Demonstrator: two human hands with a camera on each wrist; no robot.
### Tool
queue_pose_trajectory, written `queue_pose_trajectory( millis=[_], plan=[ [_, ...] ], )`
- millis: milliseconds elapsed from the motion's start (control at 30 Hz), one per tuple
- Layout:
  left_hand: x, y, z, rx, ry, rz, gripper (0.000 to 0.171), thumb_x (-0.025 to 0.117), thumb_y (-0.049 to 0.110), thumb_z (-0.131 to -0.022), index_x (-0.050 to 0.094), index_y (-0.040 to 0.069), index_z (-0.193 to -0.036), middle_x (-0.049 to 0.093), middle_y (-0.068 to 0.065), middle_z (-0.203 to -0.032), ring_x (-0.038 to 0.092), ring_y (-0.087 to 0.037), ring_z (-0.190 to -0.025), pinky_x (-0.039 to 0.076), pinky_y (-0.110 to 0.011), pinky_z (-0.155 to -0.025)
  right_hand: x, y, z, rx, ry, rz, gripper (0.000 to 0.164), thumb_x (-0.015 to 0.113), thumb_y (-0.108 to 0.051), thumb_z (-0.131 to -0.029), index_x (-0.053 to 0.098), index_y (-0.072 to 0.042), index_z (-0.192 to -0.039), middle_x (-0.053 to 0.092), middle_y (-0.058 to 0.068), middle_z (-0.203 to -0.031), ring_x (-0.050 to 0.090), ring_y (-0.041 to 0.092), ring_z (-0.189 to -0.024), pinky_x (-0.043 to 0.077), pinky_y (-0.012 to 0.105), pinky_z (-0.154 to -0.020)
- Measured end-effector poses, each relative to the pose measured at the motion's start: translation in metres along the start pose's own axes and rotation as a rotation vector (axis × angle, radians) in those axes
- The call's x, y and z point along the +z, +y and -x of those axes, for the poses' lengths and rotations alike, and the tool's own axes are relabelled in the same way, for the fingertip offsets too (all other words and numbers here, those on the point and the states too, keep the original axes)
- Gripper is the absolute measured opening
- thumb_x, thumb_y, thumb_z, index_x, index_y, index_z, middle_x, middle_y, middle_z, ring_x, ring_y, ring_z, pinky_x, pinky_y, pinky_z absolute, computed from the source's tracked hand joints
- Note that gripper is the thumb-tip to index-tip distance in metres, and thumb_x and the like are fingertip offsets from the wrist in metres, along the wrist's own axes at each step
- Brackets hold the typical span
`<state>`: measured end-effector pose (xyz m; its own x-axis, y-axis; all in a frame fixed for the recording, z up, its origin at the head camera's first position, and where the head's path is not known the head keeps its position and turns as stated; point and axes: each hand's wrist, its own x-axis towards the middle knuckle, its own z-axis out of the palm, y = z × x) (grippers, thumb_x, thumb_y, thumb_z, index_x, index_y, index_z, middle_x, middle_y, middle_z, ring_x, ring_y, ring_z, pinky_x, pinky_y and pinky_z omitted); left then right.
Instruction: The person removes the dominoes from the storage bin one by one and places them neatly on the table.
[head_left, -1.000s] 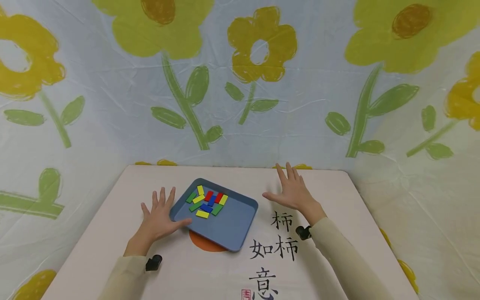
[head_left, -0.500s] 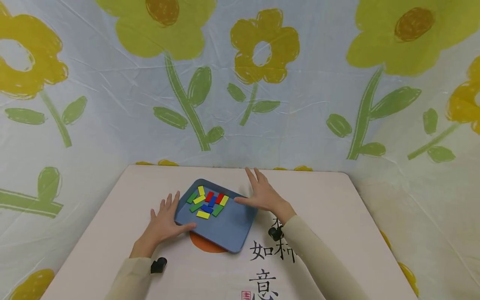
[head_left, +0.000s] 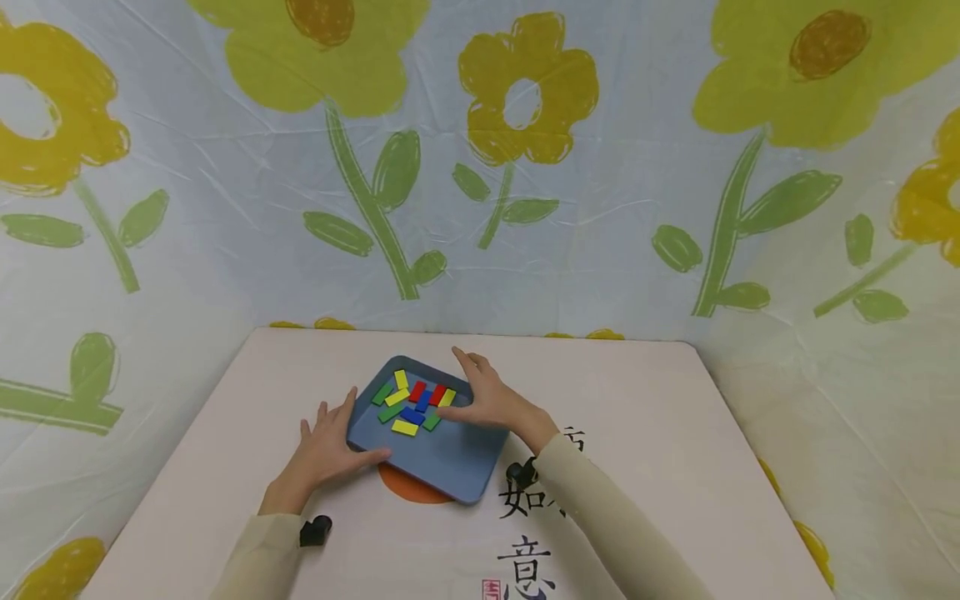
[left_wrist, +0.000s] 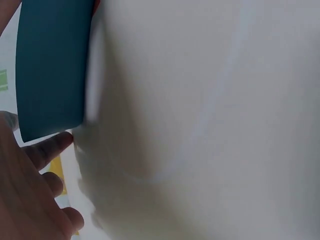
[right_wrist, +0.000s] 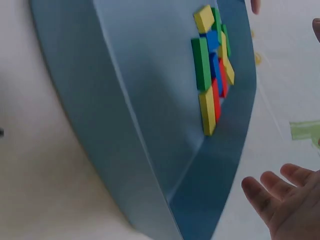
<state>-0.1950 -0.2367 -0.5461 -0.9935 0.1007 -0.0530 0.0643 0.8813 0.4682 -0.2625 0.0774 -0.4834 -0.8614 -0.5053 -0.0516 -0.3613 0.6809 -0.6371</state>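
A blue-grey tray [head_left: 457, 458] lies turned at an angle on the table. Flat blocks in yellow, green, red and blue are spread across its far left part, among them a front yellow block [head_left: 405, 428] and a green block [right_wrist: 201, 64]. My left hand [head_left: 322, 454] is at the tray's left corner, fingers extended along one side and thumb at the front rim. In the left wrist view, a finger of the left hand [left_wrist: 30, 195] meets the tray's corner [left_wrist: 52, 70]. Over the tray's right half, my right hand [head_left: 495, 404] hovers with fingers spread and nothing in it.
The pale table [head_left: 637, 500] bears black brush characters [head_left: 525, 567] and an orange printed shape [head_left: 408, 486] beside the tray's front edge. A flower-print cloth [head_left: 600, 275] hangs behind and at both sides. Black wrist cameras sit under each wrist.
My right hand has swept left from beside the tray to above it. My left hand has shifted slightly right, up to the tray's corner. The tray and blocks have stayed in place.
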Motion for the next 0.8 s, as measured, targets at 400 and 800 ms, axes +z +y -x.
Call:
queue_pose_trajectory(
  millis=[400, 800],
  plan=[
    [0.009, -0.007, 0.001, 0.027, 0.010, 0.298, 0.123, 0.084, 0.059, -0.077, 0.014, 0.012, -0.166, 0.025, -0.023, -0.168, 0.026, -0.049, -0.152, 0.026, -0.071, -0.119, 0.022, -0.004, -0.008, 0.018, -0.091, -0.027, 0.110, 0.074, -0.063, -0.084, 0.010, -0.030, -0.167, 0.027, 0.016, -0.164, 0.043, 0.034, -0.143, 0.045, 0.060, -0.113],
    [0.013, -0.009, 0.001, 0.058, 0.091, 0.351, 0.120, 0.089, 0.055, -0.072, 0.022, 0.019, -0.165, 0.031, -0.020, -0.165, 0.035, -0.045, -0.148, 0.032, -0.071, -0.116, 0.033, -0.002, -0.014, 0.022, -0.195, -0.011, 0.101, 0.072, -0.059, -0.086, 0.024, -0.018, -0.165, 0.030, 0.018, -0.165, 0.040, 0.036, -0.146, 0.041, 0.064, -0.114]
  ],
)
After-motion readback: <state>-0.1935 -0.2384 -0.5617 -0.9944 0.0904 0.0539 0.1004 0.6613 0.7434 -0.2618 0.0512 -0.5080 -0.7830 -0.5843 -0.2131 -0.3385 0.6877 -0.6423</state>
